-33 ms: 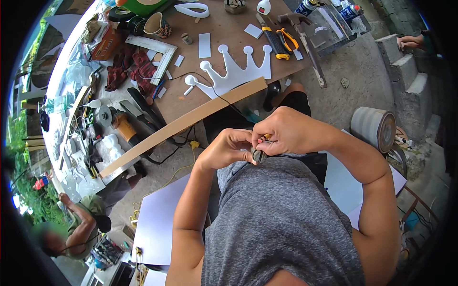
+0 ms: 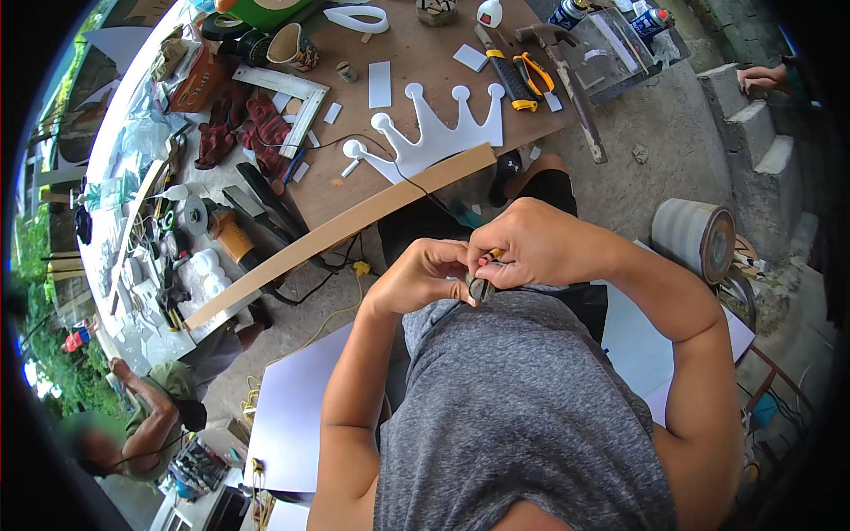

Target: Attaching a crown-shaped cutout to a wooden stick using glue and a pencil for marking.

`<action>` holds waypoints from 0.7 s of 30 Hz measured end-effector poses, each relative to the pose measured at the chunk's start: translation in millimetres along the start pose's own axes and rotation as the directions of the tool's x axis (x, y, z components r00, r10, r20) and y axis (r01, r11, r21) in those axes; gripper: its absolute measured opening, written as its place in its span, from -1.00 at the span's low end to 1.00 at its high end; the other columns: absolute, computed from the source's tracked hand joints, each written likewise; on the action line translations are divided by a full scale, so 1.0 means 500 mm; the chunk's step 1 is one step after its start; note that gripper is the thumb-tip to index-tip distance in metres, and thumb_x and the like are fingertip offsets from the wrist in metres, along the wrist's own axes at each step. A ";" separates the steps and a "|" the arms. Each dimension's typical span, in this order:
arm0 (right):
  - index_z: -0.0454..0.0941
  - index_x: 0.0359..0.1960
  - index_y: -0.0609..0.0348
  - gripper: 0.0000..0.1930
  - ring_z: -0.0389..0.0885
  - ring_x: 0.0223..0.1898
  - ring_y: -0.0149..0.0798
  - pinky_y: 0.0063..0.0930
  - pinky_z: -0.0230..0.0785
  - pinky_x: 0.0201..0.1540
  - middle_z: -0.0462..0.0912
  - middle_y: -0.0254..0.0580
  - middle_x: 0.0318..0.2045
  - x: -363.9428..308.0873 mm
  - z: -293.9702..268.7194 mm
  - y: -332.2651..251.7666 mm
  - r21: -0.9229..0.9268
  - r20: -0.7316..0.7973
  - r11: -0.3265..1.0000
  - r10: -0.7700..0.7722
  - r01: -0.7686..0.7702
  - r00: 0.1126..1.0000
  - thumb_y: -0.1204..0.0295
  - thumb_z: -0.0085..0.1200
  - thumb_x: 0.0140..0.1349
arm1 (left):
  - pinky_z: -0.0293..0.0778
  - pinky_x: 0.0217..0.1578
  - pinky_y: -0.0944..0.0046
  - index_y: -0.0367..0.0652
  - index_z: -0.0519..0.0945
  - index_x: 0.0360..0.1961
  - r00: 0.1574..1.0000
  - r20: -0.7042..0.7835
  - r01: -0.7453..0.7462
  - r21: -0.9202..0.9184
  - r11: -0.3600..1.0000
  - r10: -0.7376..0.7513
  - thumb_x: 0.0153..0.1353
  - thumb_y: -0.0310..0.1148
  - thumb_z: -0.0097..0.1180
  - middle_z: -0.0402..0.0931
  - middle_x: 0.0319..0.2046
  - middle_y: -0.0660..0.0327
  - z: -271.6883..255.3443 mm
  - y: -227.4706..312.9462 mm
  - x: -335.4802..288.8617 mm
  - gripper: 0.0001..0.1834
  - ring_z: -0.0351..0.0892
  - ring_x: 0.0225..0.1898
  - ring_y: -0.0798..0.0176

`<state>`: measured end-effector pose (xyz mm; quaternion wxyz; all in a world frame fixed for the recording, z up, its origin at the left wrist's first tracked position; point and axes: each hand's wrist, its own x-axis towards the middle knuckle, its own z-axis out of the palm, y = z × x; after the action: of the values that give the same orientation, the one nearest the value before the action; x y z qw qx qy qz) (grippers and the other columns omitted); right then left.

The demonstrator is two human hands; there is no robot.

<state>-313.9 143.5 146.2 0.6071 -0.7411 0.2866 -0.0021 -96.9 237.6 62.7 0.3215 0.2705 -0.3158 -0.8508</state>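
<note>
Both my hands meet close in front of my grey shirt. My left hand point(image 2: 423, 276) is closed, its thumb and fingers pinching a small rounded grey-brown piece point(image 2: 479, 289) whose kind I cannot make out. My right hand point(image 2: 524, 241) is curled closed against it, with a thin pencil-like yellow stick point(image 2: 494, 255) with a red end between its fingers. Fingers hide most of both things. Beyond my hands a white crown-shaped cutout point(image 2: 434, 146) lies on the brown table board point(image 2: 354, 190), near a long tan strip point(image 2: 354, 232) along the table edge.
An orange angle grinder point(image 2: 232, 237), dark red gloves point(image 2: 264, 126) and white scraps crowd the left. A hammer point(image 2: 567, 84), cutter knife point(image 2: 506, 73) and yellow-handled pliers point(image 2: 537, 73) lie at the far right. Another person point(image 2: 155, 411) is at lower left; another's hand point(image 2: 763, 80) rests on blocks.
</note>
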 end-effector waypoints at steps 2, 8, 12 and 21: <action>0.71 -0.34 0.24 -0.81 0.67 -0.47 0.03 -0.24 0.47 -0.30 0.67 0.05 -0.52 -0.001 0.000 0.000 -0.001 0.003 1.000 0.008 -0.008 1.000 0.37 0.25 0.11 | 0.61 -0.01 0.28 -0.36 0.69 -0.05 1.000 0.019 0.002 0.007 1.000 -0.003 0.06 -0.71 0.41 0.67 -0.15 0.22 -0.001 0.002 0.001 -0.62 0.65 -0.12 0.38; 0.72 -0.35 0.23 -0.81 0.68 -0.48 0.02 -0.26 0.48 -0.30 0.68 0.02 -0.53 -0.002 0.000 0.001 0.023 -0.002 1.000 -0.001 0.001 1.000 0.36 0.26 0.10 | 0.61 -0.04 0.30 -0.36 0.69 -0.06 0.999 0.027 0.022 0.028 0.999 -0.022 0.07 -0.68 0.42 0.67 -0.17 0.23 0.001 0.008 0.001 -0.64 0.66 -0.12 0.39; 0.73 -0.34 0.23 -0.80 0.68 -0.47 0.01 -0.26 0.49 -0.31 0.69 0.02 -0.52 -0.003 0.000 0.000 0.036 0.009 0.999 0.009 -0.010 1.000 0.35 0.26 0.10 | 0.62 -0.05 0.31 -0.35 0.69 -0.07 0.999 0.032 0.008 0.070 0.997 -0.011 0.07 -0.68 0.42 0.68 -0.18 0.23 0.000 0.009 0.002 -0.64 0.66 -0.14 0.39; 0.72 -0.33 0.24 -0.79 0.68 -0.47 0.03 -0.25 0.50 -0.30 0.68 0.04 -0.51 -0.006 -0.003 -0.003 0.006 -0.007 1.000 -0.027 0.027 1.000 0.33 0.26 0.13 | 0.62 -0.05 0.30 -0.36 0.67 -0.04 0.998 0.053 -0.026 0.087 0.996 0.021 0.08 -0.68 0.42 0.67 -0.19 0.25 -0.001 0.007 0.004 -0.62 0.65 -0.13 0.40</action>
<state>-316.1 143.8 149.1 0.6082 -0.7432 0.2785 -0.0139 -96.5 234.1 64.3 0.3109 0.2584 -0.3642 -0.8390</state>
